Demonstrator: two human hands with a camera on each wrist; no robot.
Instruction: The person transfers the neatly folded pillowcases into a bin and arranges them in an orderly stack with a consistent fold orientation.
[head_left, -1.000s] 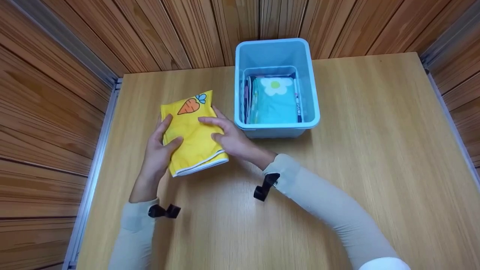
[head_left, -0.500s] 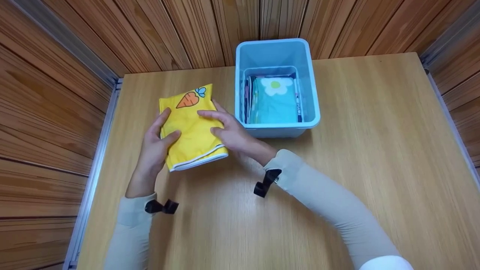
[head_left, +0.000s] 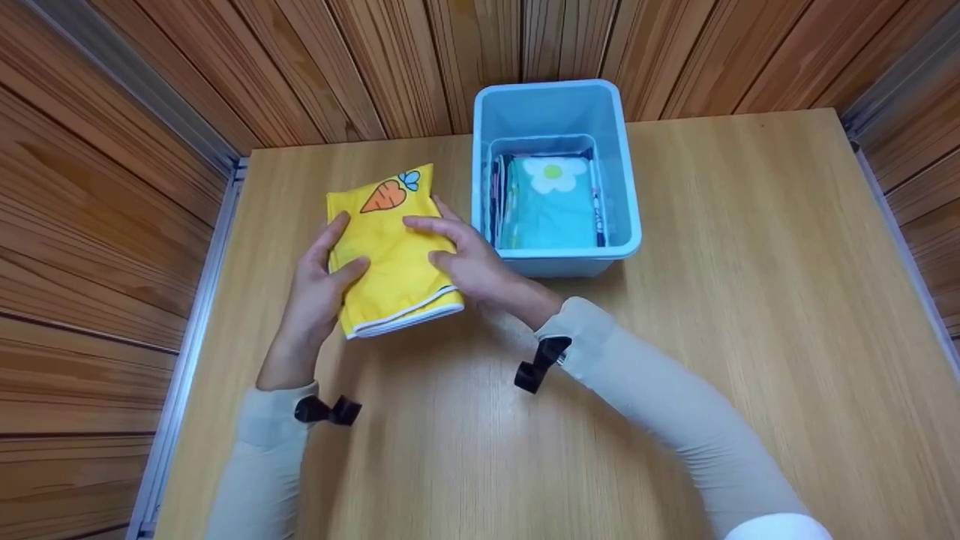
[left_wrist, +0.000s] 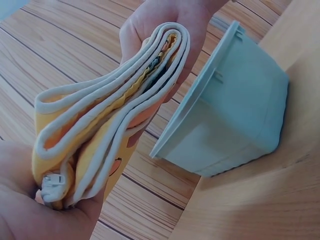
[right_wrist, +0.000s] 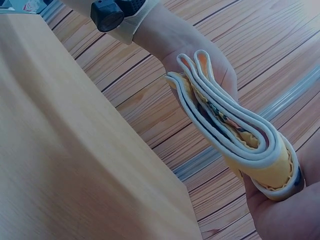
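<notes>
Both hands hold a folded yellow cloth [head_left: 390, 262] above the table. It has a carrot print near its far edge and white piping. Along its left side the left hand [head_left: 311, 292] grips it, thumb on top; the right hand [head_left: 480, 266] grips the right side the same way. The fingers underneath are mostly hidden in the head view. From the left wrist, several stacked layers of the cloth [left_wrist: 102, 107] show, with a small white piece at one corner. The right wrist view also shows the layered edge of the cloth [right_wrist: 265, 155].
A light blue plastic bin [head_left: 555, 264] stands at the back of the wooden table [head_left: 750, 300], right of the cloth. Inside it are a folded turquoise cloth with a white flower [head_left: 555, 210] and other folded fabrics. Wooden plank walls [head_left: 97, 225] enclose the table.
Both hands have carried the yellow cloth slightly farther from the body, raising its place in the head view. The grip looks the same, and the bin has stayed put.
</notes>
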